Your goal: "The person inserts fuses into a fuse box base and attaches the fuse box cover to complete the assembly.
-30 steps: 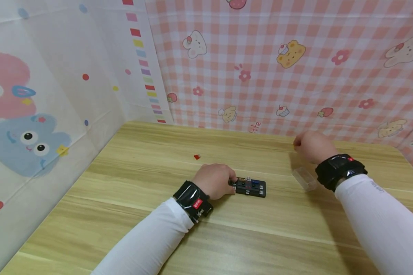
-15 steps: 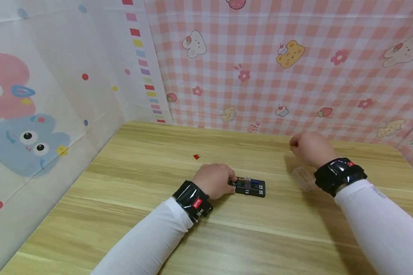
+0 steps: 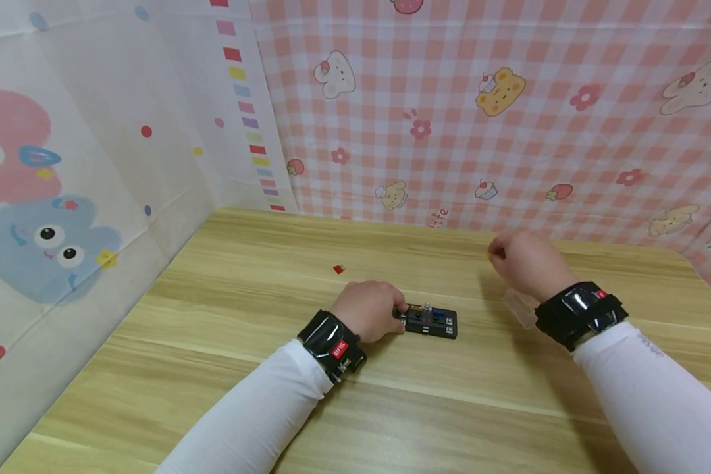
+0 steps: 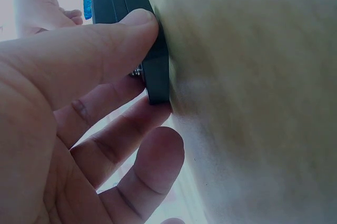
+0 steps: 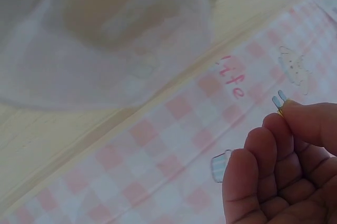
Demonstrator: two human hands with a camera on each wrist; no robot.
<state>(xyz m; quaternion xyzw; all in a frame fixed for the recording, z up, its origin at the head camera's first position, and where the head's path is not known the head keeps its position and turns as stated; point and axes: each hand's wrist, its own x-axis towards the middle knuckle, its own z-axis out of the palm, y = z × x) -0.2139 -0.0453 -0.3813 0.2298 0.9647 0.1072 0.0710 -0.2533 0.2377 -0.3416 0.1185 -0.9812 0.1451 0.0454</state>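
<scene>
Module (image 3: 434, 322): left hand (image 3: 368, 312) grips its left end | right hand (image 3: 526, 263), behind-right of it, pinches yellow pronged piece (image 5: 277, 104) (tiny on my feed) | clear tray (image 3: 519, 309) right of module

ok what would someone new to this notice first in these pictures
Probably the pink checked cloth with cartoon animals behind the wooden table. Next, the left hand grips one end of a black block mid-table, while the right hand pinches a tiny two-pronged yellow piece near the table's far edge. A small red piece stands out beyond the left hand.
</scene>
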